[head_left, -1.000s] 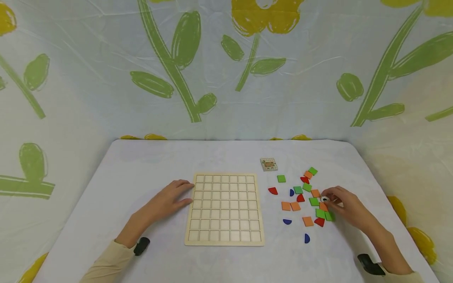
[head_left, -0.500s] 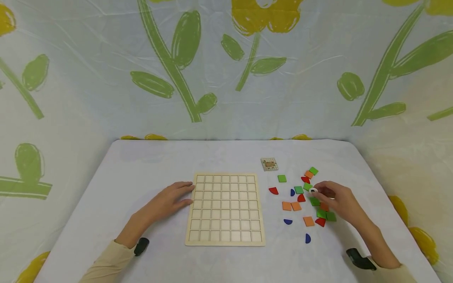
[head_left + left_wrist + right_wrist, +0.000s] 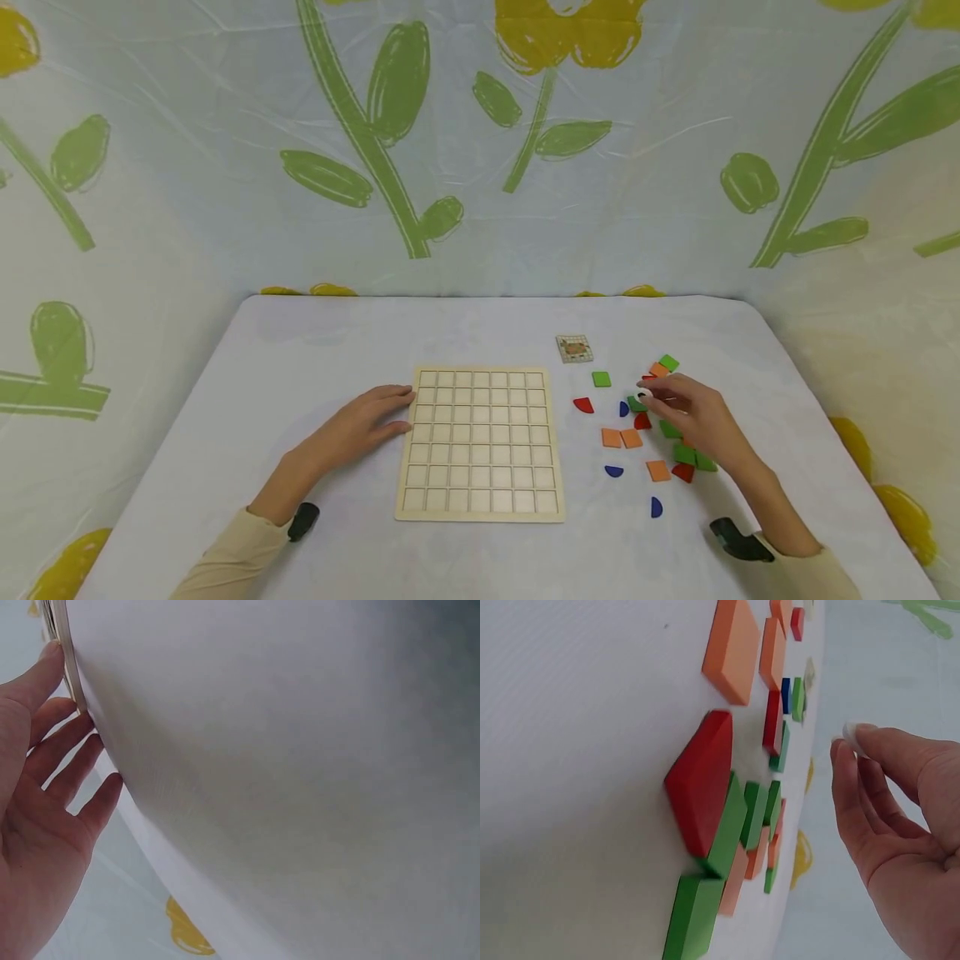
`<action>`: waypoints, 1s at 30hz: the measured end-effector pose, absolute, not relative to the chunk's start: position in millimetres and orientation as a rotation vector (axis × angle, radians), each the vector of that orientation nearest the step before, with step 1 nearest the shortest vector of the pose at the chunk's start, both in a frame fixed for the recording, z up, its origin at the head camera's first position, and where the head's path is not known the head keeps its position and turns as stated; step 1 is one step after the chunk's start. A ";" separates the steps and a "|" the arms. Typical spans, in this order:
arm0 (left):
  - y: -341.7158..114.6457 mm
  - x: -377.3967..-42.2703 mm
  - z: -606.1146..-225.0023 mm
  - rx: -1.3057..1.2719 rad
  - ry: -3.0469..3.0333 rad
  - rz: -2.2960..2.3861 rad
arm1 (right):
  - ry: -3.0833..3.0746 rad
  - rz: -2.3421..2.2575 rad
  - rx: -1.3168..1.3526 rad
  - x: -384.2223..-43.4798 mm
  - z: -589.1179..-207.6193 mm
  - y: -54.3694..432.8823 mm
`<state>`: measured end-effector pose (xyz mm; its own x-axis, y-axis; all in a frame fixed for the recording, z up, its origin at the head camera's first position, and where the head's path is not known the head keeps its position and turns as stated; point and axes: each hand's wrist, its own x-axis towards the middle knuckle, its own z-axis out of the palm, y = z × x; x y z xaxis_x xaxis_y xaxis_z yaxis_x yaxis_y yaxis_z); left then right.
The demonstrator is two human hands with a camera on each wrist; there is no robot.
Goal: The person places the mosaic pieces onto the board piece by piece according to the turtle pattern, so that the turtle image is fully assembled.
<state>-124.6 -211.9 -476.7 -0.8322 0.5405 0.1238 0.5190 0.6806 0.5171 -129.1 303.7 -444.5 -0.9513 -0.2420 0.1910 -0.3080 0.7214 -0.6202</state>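
Now the right hand (image 3: 694, 410), pinching a white piece (image 3: 850, 733), has moved nearer the board (image 3: 481, 454) the spread left hand (image 3: 365, 423) touches.

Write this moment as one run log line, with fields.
left hand: touches board | right hand: pinches white piece | tiles: right of board

Matt pale-wood grid board (image 3: 556, 450)

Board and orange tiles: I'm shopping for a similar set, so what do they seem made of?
Board: probably wood, matte, going by its pale tan colour.
Orange tiles: painted wood or plastic, smooth and low-sheen; faces and thick edges share one colour, so I can't tell.
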 end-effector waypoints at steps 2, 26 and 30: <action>-211.6 -125.0 -477.1 0.888 2.836 0.854 | -2.806 1.068 0.469 -131.6 -446.0 300.6; -211.0 -124.5 -476.3 0.908 2.833 0.796 | -2.687 1.278 0.486 -154.5 -444.8 241.9; -211.4 -124.3 -475.5 0.885 2.831 0.797 | -2.658 1.342 0.495 -158.2 -445.4 231.3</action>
<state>-124.3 -211.4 -475.5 -0.8316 0.5489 0.0845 0.5124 0.6997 0.4979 -158.2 231.3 -445.4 -0.9388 -0.2334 0.2532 -0.3423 0.5527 -0.7598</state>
